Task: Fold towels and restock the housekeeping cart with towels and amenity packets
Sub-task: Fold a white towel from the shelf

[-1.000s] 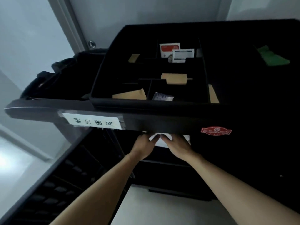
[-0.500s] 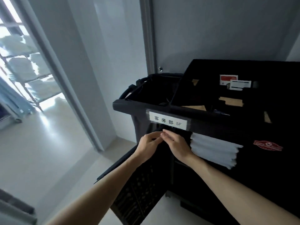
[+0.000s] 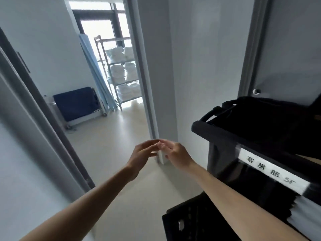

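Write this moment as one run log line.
left hand: open, empty | right hand: open, empty | cart: at right | towel rack: ahead

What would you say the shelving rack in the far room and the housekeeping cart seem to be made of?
The shelving rack looks like thin metal wire with a pale, slightly shiny finish: slim uprights, open shelves. The housekeeping cart seems moulded black plastic, matte, with thick rounded edges; its dark bag looks like fabric, though dimly lit.

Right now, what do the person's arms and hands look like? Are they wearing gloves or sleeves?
No gloves and no sleeves in view. Both forearms are bare all the way to the bottom edge of the picture. The left hand and the right hand are bare too. I can't see any watch, bracelet or ring on them, though the fingertips are a little blurred.
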